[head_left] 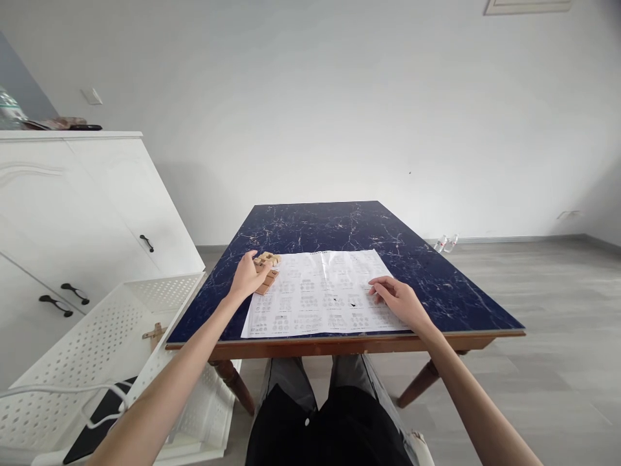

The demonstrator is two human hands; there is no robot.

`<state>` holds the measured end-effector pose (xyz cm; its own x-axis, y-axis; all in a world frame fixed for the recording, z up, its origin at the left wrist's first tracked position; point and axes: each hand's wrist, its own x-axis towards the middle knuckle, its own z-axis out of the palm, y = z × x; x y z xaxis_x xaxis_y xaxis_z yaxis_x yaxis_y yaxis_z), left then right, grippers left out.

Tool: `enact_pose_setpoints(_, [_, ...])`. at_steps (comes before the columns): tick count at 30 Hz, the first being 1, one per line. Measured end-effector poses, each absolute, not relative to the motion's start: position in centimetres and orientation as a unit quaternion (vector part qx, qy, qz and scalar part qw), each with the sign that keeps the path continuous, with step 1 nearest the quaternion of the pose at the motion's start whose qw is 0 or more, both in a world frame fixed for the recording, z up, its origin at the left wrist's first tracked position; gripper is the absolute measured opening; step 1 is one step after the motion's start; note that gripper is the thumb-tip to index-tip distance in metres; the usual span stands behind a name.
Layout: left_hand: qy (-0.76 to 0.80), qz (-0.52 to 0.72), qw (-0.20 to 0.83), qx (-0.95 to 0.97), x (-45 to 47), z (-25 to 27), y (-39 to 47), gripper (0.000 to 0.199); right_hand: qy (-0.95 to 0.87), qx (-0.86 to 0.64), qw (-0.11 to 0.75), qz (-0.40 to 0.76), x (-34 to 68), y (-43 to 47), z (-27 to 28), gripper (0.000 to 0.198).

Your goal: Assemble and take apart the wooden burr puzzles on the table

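A large white printed sheet (310,291) with rows of small diagrams lies on the dark blue marbled table (315,226). At its upper left corner are light yellow wooden pieces (270,258) and a reddish-brown grooved wooden piece (268,283). My left hand (246,278) is around these pieces, thumb across them and fingers on the far left side; part of them is hidden beneath it. On the right side of the sheet rests my right hand (396,299), its fingers loosely bent and apart with nothing visible in them.
Left of the table stands a white perforated bin (111,323) with a wooden piece (154,335), a white cable (63,388) and a dark flat object in it. A white cabinet (97,194) is behind it. Two plastic bottles (446,243) stand on the floor by the wall.
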<state>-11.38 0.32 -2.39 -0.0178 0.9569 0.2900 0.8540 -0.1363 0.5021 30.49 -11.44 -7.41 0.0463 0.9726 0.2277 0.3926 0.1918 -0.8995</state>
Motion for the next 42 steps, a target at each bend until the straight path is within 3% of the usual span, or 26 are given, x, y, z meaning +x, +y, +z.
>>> enact_pose_setpoints(6, [0.689, 0.226, 0.050, 0.687, -9.4, -2.3, 3.3, 0.083, -0.616, -0.556, 0.463, 0.311, 30.4, -11.6, -7.2, 0.032])
enact_pose_setpoints(29, [0.657, 0.231, 0.014, 0.717, -6.5, -1.5, 4.7, 0.066, -0.614, -0.556, 0.462, 0.316, 30.3, -11.6, -6.5, 0.027])
enact_pose_setpoints(42, [0.488, 0.245, 0.157, 0.823, 1.1, -1.6, -1.2, 0.075, -0.612, -0.552, 0.470, 0.316, 30.3, -11.3, -6.8, 0.027])
